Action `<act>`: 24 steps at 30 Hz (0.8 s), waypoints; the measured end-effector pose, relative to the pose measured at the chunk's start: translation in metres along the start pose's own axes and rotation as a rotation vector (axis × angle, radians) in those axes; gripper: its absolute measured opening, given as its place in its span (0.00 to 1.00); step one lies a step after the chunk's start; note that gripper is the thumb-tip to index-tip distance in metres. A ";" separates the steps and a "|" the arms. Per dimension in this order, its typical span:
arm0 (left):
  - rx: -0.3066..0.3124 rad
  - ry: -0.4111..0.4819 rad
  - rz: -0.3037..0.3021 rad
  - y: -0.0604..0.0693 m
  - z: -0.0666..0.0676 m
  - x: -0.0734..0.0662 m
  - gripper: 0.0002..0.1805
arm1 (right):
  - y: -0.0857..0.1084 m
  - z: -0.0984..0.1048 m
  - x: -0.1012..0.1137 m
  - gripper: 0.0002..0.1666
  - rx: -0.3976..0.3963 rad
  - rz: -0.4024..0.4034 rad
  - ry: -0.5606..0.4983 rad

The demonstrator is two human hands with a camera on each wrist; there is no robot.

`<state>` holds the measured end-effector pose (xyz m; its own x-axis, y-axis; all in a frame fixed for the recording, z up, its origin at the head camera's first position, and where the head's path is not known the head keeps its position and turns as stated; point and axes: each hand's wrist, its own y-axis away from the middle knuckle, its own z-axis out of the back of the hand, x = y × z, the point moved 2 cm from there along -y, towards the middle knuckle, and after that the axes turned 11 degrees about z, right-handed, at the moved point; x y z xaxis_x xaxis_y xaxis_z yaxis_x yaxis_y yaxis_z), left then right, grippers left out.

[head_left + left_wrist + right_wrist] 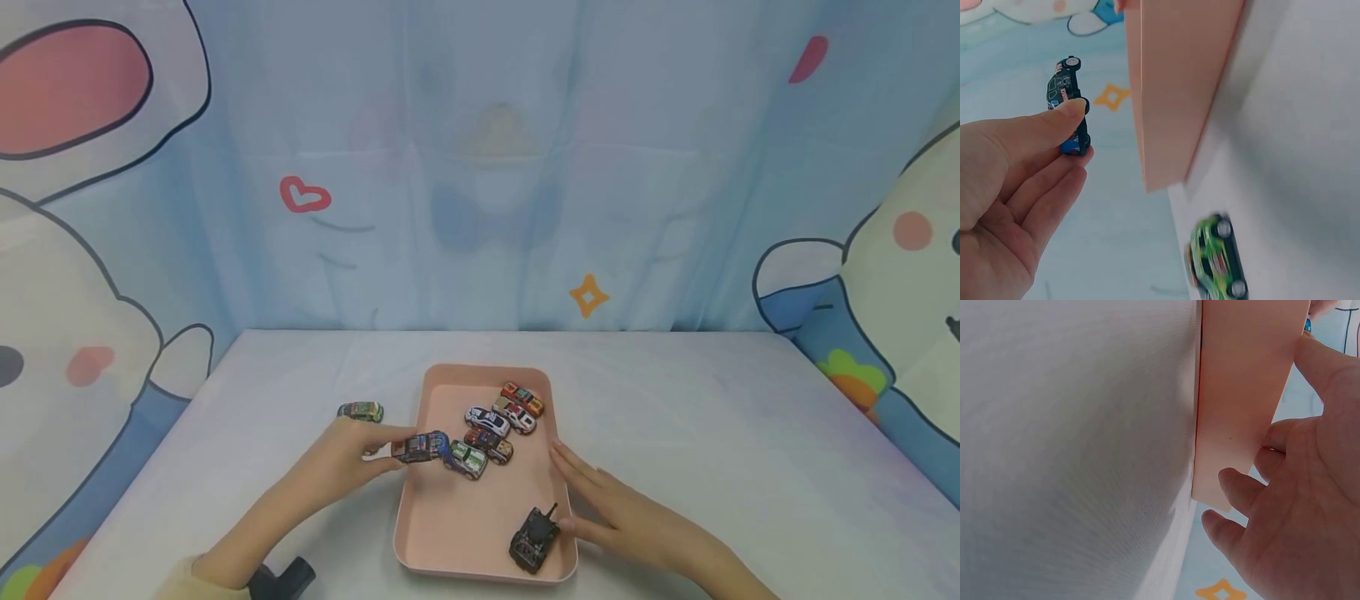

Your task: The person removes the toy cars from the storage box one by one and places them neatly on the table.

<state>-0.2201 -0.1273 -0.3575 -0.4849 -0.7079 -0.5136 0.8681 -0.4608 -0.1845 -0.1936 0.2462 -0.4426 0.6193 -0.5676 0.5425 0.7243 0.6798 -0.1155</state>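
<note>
My left hand pinches a dark toy car with a blue end between thumb and fingers, over the left rim of a pink tray. In the left wrist view, that car hangs beside the tray wall. Against the tray's right side rests my right hand, its fingers extended along the rim. Inside the tray lie a green-and-white car, a white car, several other small cars and a black toy tank. Left of the tray a green car sits on the table.
The tray stands on a table with a white cloth. Behind it hangs a light blue curtain with cartoon figures. A black cylindrical object shows by the left sleeve at the bottom.
</note>
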 end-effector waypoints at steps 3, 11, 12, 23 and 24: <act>-0.004 0.008 0.043 0.005 0.009 0.012 0.22 | -0.002 0.006 0.010 0.50 0.029 0.004 -0.041; -0.005 -0.019 0.089 0.022 0.024 0.045 0.21 | -0.003 0.013 0.024 0.49 0.045 0.011 -0.021; -0.001 -0.020 0.093 0.024 0.024 0.048 0.21 | -0.002 0.011 0.022 0.48 0.035 0.020 -0.014; 0.106 -0.001 0.183 0.040 0.021 0.078 0.20 | 0.001 0.002 0.003 0.47 -0.003 0.042 -0.019; 0.111 0.003 0.185 0.041 0.020 0.080 0.20 | 0.002 0.003 0.004 0.47 -0.005 0.035 -0.014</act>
<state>-0.2260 -0.2137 -0.3891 -0.3178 -0.7844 -0.5326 0.9252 -0.3794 0.0067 -0.1907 0.2459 -0.4382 0.6399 -0.5373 0.5493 0.7040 0.6965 -0.1387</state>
